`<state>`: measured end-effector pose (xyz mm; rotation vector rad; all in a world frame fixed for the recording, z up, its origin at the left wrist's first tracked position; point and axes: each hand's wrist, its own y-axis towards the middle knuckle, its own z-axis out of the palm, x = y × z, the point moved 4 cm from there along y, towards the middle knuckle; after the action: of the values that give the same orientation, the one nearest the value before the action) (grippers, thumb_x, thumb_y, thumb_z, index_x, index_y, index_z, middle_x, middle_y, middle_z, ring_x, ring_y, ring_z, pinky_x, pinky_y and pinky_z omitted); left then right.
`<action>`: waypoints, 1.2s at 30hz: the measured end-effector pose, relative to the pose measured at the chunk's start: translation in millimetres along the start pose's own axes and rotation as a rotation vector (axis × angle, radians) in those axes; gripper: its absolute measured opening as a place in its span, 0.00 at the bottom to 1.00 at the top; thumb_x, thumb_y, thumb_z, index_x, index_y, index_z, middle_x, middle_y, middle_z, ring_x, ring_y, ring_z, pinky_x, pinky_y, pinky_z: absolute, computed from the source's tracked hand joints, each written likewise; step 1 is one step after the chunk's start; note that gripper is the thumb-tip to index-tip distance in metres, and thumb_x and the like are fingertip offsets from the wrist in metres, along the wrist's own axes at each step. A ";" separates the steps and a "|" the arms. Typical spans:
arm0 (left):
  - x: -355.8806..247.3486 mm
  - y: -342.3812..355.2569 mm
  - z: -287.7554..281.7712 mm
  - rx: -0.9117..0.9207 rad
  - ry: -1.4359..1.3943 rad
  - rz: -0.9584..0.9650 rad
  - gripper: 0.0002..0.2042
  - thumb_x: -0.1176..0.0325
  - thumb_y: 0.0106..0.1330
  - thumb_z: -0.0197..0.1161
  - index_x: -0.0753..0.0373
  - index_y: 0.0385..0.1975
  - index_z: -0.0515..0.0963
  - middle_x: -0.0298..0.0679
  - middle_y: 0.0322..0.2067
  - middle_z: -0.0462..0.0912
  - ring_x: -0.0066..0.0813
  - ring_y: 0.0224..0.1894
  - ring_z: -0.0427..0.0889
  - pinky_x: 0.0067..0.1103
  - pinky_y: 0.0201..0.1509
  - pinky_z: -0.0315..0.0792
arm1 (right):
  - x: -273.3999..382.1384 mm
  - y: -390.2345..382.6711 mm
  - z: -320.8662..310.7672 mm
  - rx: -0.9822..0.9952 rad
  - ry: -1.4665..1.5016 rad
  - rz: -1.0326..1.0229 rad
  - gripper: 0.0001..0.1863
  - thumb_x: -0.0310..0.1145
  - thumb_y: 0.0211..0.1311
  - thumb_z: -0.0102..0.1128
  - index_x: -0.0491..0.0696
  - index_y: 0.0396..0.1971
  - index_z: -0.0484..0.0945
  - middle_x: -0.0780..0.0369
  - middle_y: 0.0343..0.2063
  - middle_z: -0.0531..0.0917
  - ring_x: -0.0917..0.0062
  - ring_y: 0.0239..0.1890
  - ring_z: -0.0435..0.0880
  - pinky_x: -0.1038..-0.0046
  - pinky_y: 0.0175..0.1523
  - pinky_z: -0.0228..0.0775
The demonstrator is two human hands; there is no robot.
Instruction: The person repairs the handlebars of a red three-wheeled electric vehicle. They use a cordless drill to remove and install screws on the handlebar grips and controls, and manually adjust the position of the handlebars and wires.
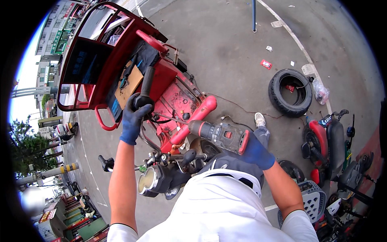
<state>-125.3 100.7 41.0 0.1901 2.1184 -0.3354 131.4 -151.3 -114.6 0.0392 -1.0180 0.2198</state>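
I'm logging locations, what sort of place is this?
Probably an outdoor lot, perhaps used for vehicle repair: a red vehicle stands on pavement, a loose tire lies nearby, and the right hand holds a power drill.

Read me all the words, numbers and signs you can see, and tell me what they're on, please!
I won't copy any writing out, but here's where it shows:
Drill in the right hand: pale marks along its side.
Dark panel of the red three-wheeler: bluish lettering, blurred.
Green sign, upper left: too small to read.
Red packet above the tyre: too small to read.
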 end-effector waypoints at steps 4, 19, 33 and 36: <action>-0.3 -0.3 0.8 -0.005 -0.024 -0.017 0.27 0.69 0.55 0.68 0.67 0.56 0.69 0.39 0.40 0.78 0.25 0.36 0.81 0.21 0.39 0.78 | 26.4 14.0 10.8 -0.044 -0.046 -0.023 0.19 0.31 0.62 0.59 0.41 0.52 0.74 0.59 0.49 0.80 0.76 0.53 0.79 0.71 0.55 0.73; 7.9 -0.6 0.5 -0.042 -0.018 -0.012 0.30 0.66 0.54 0.70 0.66 0.57 0.68 0.39 0.43 0.78 0.24 0.39 0.80 0.20 0.42 0.77 | 9.6 19.4 -5.2 -0.060 -0.680 -0.218 0.25 0.34 0.53 0.68 0.42 0.50 0.75 0.58 0.44 0.83 0.66 0.46 0.83 0.69 0.51 0.74; 16.6 3.1 -9.6 -0.147 0.166 0.112 0.31 0.58 0.49 0.73 0.60 0.54 0.73 0.44 0.41 0.82 0.31 0.43 0.82 0.26 0.49 0.75 | 132.4 62.7 21.2 0.060 -0.895 -0.184 0.24 0.32 0.51 0.70 0.46 0.50 0.76 0.58 0.45 0.82 0.66 0.47 0.81 0.70 0.55 0.72; 10.1 0.8 -8.3 -0.161 0.191 0.086 0.31 0.59 0.49 0.73 0.61 0.54 0.73 0.45 0.42 0.82 0.31 0.45 0.81 0.26 0.51 0.74 | 141.6 66.6 39.8 0.171 -1.149 -0.361 0.18 0.29 0.50 0.70 0.46 0.43 0.80 0.58 0.42 0.84 0.70 0.45 0.83 0.71 0.51 0.74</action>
<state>-137.2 104.0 36.5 0.2255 2.3057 -0.0977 156.1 -68.4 21.7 0.5501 -2.1012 -0.0786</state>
